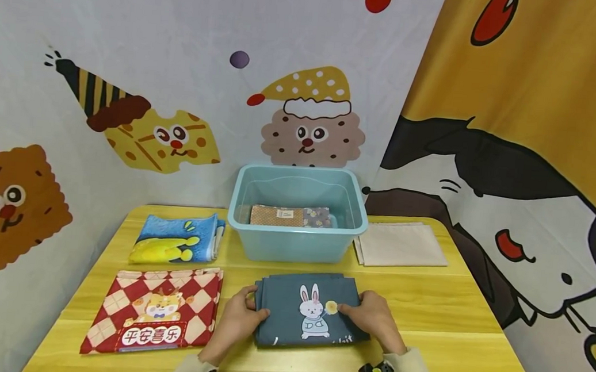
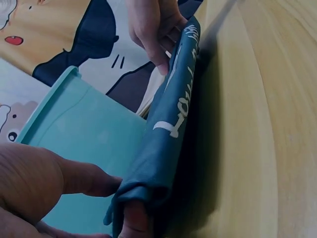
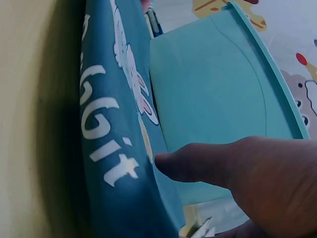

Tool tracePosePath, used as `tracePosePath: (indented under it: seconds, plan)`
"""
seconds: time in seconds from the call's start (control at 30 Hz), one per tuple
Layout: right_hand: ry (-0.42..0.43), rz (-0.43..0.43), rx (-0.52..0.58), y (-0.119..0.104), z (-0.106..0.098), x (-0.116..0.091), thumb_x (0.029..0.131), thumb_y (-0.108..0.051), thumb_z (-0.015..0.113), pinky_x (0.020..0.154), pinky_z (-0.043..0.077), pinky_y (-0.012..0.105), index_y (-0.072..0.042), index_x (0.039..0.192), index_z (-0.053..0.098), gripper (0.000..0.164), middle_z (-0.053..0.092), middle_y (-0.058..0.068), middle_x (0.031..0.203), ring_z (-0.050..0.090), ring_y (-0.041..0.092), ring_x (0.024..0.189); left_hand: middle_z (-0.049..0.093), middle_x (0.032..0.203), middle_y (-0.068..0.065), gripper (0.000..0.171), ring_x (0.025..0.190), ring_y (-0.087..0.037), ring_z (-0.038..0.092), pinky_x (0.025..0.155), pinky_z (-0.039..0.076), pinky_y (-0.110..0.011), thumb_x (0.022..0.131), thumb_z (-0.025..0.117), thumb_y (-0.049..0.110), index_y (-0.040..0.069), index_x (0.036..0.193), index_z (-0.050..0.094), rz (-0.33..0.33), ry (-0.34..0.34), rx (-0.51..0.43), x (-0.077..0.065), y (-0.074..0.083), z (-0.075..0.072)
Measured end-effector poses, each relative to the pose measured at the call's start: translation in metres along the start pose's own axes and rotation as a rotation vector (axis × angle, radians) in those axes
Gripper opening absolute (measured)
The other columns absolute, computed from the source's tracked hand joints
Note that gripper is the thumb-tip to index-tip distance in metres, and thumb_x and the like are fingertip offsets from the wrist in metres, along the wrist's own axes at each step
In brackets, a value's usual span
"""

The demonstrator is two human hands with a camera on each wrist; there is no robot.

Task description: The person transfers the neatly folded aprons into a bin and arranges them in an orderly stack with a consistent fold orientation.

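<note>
A folded dark blue-green cloth point(image 1: 284, 312) with a white rabbit holding a yellow flower lies at the front middle of the table. My left hand point(image 1: 236, 320) pinches its left end, thumb on top and fingers underneath. At the opposite end my right hand point(image 1: 376, 319) grips it, the thumb point(image 3: 198, 161) pressing on the upper face near the flower. In the left wrist view, white lettering runs along the near fold of the cloth point(image 2: 158, 144), and a shadow falls on the wood below it.
Behind the cloth stands a light blue tub point(image 1: 294, 246) with a folded patterned cloth point(image 1: 277, 216) inside. To the left lie a blue and yellow folded cloth point(image 1: 177, 240) and a red checked one point(image 1: 151, 314). A beige folded cloth point(image 1: 403, 245) lies right of the tub on the wooden table point(image 1: 448, 335).
</note>
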State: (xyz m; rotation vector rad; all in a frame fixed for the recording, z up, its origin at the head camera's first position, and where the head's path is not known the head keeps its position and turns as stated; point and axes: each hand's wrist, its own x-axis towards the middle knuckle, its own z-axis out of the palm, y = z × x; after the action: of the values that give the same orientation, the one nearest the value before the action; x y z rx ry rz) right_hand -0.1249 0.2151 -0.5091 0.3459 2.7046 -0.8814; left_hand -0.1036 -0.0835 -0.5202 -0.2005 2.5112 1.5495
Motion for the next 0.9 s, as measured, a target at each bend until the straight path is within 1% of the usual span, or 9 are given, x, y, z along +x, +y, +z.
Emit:
tracePosePath:
  seconds: [0.1, 0.17, 0.23, 0.3, 0.4, 0.5, 0.63, 0.8, 0.9]
  plan:
    - [-0.015, 0.011, 0.066, 0.003, 0.0, 0.002, 0.082, -0.037, 0.084, 0.061, 0.046, 0.03, 0.005, 0.095, 0.062, 0.049, 0.06, 0.013, 0.085, 0.056, 0.024, 0.076, 0.072, 0.092, -0.017, 0.075, 0.078, -0.02, 0.068, 0.064, 0.055, -0.032, 0.085, 0.08, 0.011, -0.011, 0.147, 0.044, -0.02, -0.011, -0.001, 0.002, -0.001, 0.0]
    - [-0.03, 0.023, 0.111, 0.005, 0.0, 0.003, 0.082, -0.035, 0.084, 0.06, 0.045, 0.029, 0.003, 0.093, 0.061, 0.046, 0.058, 0.012, 0.084, 0.055, 0.023, 0.075, 0.072, 0.101, -0.025, 0.078, 0.088, -0.027, 0.072, 0.069, 0.058, -0.036, 0.086, 0.079, 0.012, -0.013, 0.148, 0.039, -0.033, -0.028, -0.02, 0.002, -0.003, -0.001]
    - [-0.046, 0.034, 0.158, 0.007, 0.0, 0.005, 0.082, -0.032, 0.084, 0.059, 0.045, 0.028, 0.002, 0.09, 0.062, 0.042, 0.057, 0.011, 0.084, 0.055, 0.022, 0.075, 0.07, 0.111, -0.032, 0.08, 0.098, -0.033, 0.073, 0.075, 0.06, -0.039, 0.087, 0.078, 0.011, -0.016, 0.148, 0.035, -0.043, -0.046, -0.048, 0.003, -0.005, -0.001]
    - [-0.064, 0.032, 0.201, 0.009, 0.0, 0.007, 0.082, -0.03, 0.084, 0.059, 0.044, 0.027, 0.001, 0.087, 0.064, 0.038, 0.057, 0.01, 0.084, 0.054, 0.02, 0.075, 0.068, 0.114, -0.037, 0.079, 0.101, -0.038, 0.073, 0.079, 0.062, -0.042, 0.088, 0.076, 0.008, -0.02, 0.148, 0.032, -0.044, -0.07, -0.09, 0.004, -0.006, -0.002]
    - [-0.095, 0.018, 0.266, 0.012, 0.0, 0.01, 0.083, -0.026, 0.083, 0.06, 0.046, 0.027, 0.003, 0.086, 0.069, 0.032, 0.061, 0.009, 0.082, 0.056, 0.018, 0.073, 0.067, 0.117, -0.039, 0.075, 0.103, -0.04, 0.073, 0.082, 0.062, -0.043, 0.09, 0.073, 0.005, -0.024, 0.145, 0.032, -0.042, -0.11, -0.144, 0.006, -0.007, -0.003]
    - [-0.137, -0.003, 0.319, 0.014, 0.0, 0.011, 0.085, -0.023, 0.081, 0.063, 0.05, 0.028, 0.007, 0.094, 0.072, 0.033, 0.067, 0.01, 0.084, 0.061, 0.018, 0.074, 0.065, 0.121, -0.039, 0.071, 0.106, -0.04, 0.072, 0.083, 0.063, -0.044, 0.092, 0.069, 0.003, -0.025, 0.145, 0.031, -0.04, -0.154, -0.184, 0.008, -0.009, -0.004]
    - [-0.195, -0.031, 0.371, 0.018, 0.002, 0.013, 0.088, -0.021, 0.078, 0.072, 0.056, 0.032, 0.013, 0.116, 0.066, 0.046, 0.071, 0.013, 0.095, 0.066, 0.019, 0.081, 0.065, 0.121, -0.038, 0.069, 0.105, -0.037, 0.073, 0.083, 0.063, -0.043, 0.094, 0.068, 0.003, -0.024, 0.145, 0.03, -0.038, -0.203, -0.245, 0.009, -0.013, -0.006]
    - [-0.236, -0.053, 0.455, 0.026, 0.005, 0.018, 0.089, -0.021, 0.078, 0.085, 0.058, 0.037, 0.013, 0.137, 0.053, 0.064, 0.071, 0.016, 0.113, 0.068, 0.02, 0.091, 0.068, 0.118, -0.034, 0.065, 0.094, -0.03, 0.075, 0.078, 0.064, -0.041, 0.096, 0.066, 0.003, -0.017, 0.147, 0.032, -0.034, -0.265, -0.406, 0.008, -0.021, -0.01]
    - [-0.286, -0.073, 0.517, 0.03, 0.004, 0.019, 0.09, -0.022, 0.077, 0.087, 0.059, 0.039, 0.01, 0.145, 0.045, 0.072, 0.071, 0.018, 0.119, 0.07, 0.022, 0.096, 0.07, 0.117, -0.03, 0.063, 0.09, -0.025, 0.076, 0.076, 0.064, -0.038, 0.098, 0.064, 0.005, -0.011, 0.149, 0.031, -0.028, -0.309, -0.49, 0.009, -0.025, -0.013]
